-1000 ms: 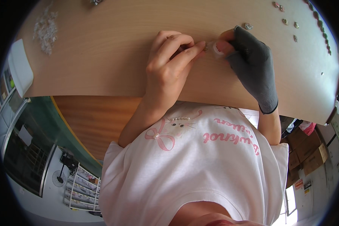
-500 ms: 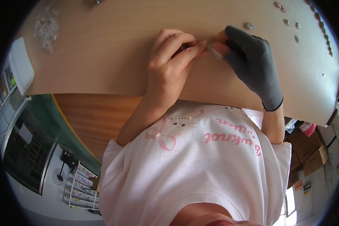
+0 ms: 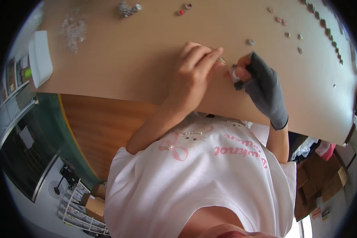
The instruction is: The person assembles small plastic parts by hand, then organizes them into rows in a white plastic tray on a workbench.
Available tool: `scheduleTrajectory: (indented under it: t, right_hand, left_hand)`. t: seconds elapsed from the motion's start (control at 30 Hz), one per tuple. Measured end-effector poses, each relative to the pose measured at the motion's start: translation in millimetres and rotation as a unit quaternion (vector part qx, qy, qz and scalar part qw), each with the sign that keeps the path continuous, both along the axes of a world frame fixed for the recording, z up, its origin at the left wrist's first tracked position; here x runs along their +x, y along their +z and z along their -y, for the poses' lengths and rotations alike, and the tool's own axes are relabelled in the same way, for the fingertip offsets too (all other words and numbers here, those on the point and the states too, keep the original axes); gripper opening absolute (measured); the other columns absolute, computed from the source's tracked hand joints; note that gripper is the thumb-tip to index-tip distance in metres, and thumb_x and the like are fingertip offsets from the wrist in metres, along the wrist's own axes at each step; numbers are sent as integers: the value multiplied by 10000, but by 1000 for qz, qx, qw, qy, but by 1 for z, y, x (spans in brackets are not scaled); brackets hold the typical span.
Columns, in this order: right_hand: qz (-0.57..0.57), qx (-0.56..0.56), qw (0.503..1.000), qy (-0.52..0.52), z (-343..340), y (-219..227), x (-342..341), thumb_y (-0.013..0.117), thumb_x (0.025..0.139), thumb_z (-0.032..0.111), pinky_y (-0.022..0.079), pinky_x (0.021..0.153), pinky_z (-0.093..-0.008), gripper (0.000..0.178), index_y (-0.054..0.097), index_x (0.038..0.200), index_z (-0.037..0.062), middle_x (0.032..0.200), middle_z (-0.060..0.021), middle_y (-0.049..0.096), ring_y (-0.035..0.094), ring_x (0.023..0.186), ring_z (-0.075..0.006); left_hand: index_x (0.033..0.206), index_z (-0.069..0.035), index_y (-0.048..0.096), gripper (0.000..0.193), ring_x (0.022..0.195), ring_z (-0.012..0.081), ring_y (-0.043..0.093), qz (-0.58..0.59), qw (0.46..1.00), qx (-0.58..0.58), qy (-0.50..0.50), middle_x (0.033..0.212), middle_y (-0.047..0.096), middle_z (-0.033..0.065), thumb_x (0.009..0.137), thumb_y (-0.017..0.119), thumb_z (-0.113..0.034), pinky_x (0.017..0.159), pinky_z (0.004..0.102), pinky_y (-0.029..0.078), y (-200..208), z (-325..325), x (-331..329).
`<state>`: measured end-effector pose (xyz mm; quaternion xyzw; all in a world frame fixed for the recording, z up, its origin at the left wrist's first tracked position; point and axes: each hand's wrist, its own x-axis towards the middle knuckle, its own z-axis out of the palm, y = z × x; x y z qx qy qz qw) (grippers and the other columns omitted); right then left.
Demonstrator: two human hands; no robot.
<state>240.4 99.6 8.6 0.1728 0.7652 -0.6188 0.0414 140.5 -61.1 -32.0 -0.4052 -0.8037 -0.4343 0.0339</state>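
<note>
My bare left hand (image 3: pixel 195 73) is over the table with thumb and fingers pinched together. A small, shiny metal-looking piece (image 3: pixel 221 60) shows at its fingertips, too small to make out its kind. Just to the right, my right hand (image 3: pixel 263 85) wears a grey fingerless glove, its bare fingertips curled in. They grip a small white and dark item (image 3: pixel 235 75), partly hidden and blurred. The hands are slightly apart. Beyond the right hand, a small round metallic piece (image 3: pixel 251 42) lies on the wood-coloured table (image 3: pixel 119 63).
Several small metallic pieces (image 3: pixel 288 35) lie scattered at the right, near a row of dark round pieces (image 3: pixel 323 23). Two red-centred pieces (image 3: pixel 181 12) and a silvery cluster (image 3: pixel 127 8) lie farther back. Clear plastic bits (image 3: pixel 73 31) and a white tray (image 3: pixel 40 57) are at the left.
My head view has shifted, bringing more of the table's far side into sight. The right hand has drawn back toward me from the left fingertips, and the dark part of its item now shows.
</note>
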Motion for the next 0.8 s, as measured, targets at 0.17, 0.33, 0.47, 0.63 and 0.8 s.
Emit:
scheduleTrajectory:
  t: [0.17, 0.33, 0.47, 0.63, 0.8]
  right_hand:
    - [-32, 89, 996, -6, 9, -6, -8, 573, 964, 105, 497, 653, -286, 110, 530, 957, 5, 745, -105, 629, 665, 706, -177]
    - [-88, 152, 983, -53, -18, -22, -27, 563, 978, 126, 494, 661, -268, 122, 530, 951, 12, 772, -100, 661, 667, 726, -162]
    - [-104, 147, 973, -146, -25, -13, -33, 563, 983, 138, 495, 636, -249, 133, 544, 965, 8, 777, -60, 669, 639, 683, -116]
    - [-12, 89, 989, -115, -3, -4, -18, 578, 970, 138, 476, 598, -240, 133, 563, 963, 6, 717, -46, 642, 601, 626, -87]
    - [81, 64, 991, -80, 13, 0, -21, 594, 946, 171, 457, 557, -271, 150, 582, 957, 22, 645, -51, 626, 581, 559, -109]
  left_hand:
    - [1037, -29, 719, 256, 846, 219, 655, 124, 991, 39, -42, 912, 692, 93, 788, 719, 34, 715, 323, 549, 2, -11, -10]
    - [992, -8, 705, 183, 901, 277, 633, 5, 998, 21, 56, 941, 690, 119, 812, 715, -39, 778, 363, 525, -5, 8, -70]
    - [962, -14, 710, 178, 885, 258, 618, 21, 998, -15, 57, 915, 655, 84, 800, 754, -76, 748, 365, 520, -3, 5, -96]
    - [917, -47, 727, 142, 862, 234, 598, 9, 1000, -21, -4, 909, 631, 49, 778, 755, -44, 744, 352, 524, -5, 14, -70]
    - [969, -60, 747, 244, 903, 202, 585, 53, 997, -31, -39, 931, 625, 33, 743, 760, 29, 711, 333, 516, 5, 18, -24]
